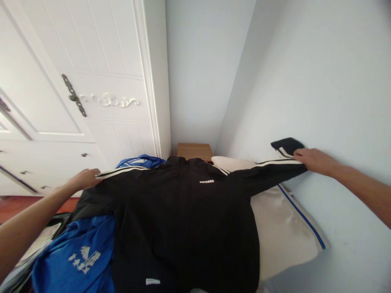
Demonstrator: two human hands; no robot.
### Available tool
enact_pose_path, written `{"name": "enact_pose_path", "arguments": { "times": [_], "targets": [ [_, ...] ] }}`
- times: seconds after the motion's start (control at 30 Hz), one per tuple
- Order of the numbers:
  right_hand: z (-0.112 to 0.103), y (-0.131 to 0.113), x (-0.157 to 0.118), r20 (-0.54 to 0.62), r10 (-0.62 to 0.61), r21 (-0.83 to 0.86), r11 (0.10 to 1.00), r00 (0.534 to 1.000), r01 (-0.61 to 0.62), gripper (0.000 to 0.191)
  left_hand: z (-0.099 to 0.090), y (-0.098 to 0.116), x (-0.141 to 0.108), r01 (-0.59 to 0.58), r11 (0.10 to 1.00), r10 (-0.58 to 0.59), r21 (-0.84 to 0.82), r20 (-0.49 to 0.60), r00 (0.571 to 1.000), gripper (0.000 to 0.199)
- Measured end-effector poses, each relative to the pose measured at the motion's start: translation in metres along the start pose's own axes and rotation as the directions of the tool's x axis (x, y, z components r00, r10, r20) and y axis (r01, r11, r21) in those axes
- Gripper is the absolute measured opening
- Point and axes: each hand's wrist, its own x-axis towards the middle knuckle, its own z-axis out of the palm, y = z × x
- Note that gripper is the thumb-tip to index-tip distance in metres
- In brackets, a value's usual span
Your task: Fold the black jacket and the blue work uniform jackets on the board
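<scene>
Beside a tall white wardrobe (122, 53), a black jacket (189, 219) is spread at full width, front facing up, collar at the far end. Spreading looks nearly complete: the body is opened out and both sleeves are drawn sideways, with no fold made in the body; some creases remain unsmoothed. The jacket lies across a blue cloth (77, 248) on the left and a pale, blue-edged cloth (281, 228) on the right. The left hand (87, 178) has its fingers pinched on one sleeve; the right hand's (316, 159) fingers are closed around the other, whose dark cuff (287, 144) flops beyond them. White stripes (275, 162) run along the sleeves, small white lettering (207, 181) marks the chest, and a tiny pale tag (152, 281) sits near the hem.
</scene>
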Motion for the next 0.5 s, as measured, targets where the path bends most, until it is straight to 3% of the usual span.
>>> {"name": "enact_pose_path", "arguments": {
  "times": [0.07,0.17,0.27,0.33,0.43,0.5],
  "targets": [
    [0.012,-0.007,0.003,0.149,-0.004,0.062,0.998,0.989,-0.006,0.034,-0.001,0.013,0.000,-0.024,0.997,0.025,0.072,-0.017,1.000,0.050],
    [0.007,-0.035,0.018,0.094,-0.052,0.176,0.984,0.994,0.035,0.034,-0.009,0.054,-0.006,-0.187,0.968,0.197,0.170,-0.047,0.979,0.055],
    [-0.016,-0.083,0.045,-0.052,-0.152,0.346,0.924,0.987,0.160,0.045,-0.010,0.116,-0.017,-0.433,0.893,0.442,0.124,-0.057,0.895,0.050],
    [-0.029,-0.121,0.066,-0.050,-0.173,0.460,0.870,0.984,0.177,0.043,-0.001,0.160,-0.027,-0.574,0.816,0.577,0.064,-0.060,0.814,0.051],
    [-0.030,-0.169,0.091,0.077,-0.141,0.602,0.796,0.987,0.067,0.042,0.025,0.212,-0.041,-0.710,0.704,0.709,-0.014,-0.050,0.704,0.061],
    [-0.020,-0.187,0.096,0.200,-0.107,0.662,0.747,0.974,-0.054,0.046,0.046,0.232,-0.047,-0.724,0.689,0.724,-0.044,-0.005,0.689,0.067]
  ]
}}
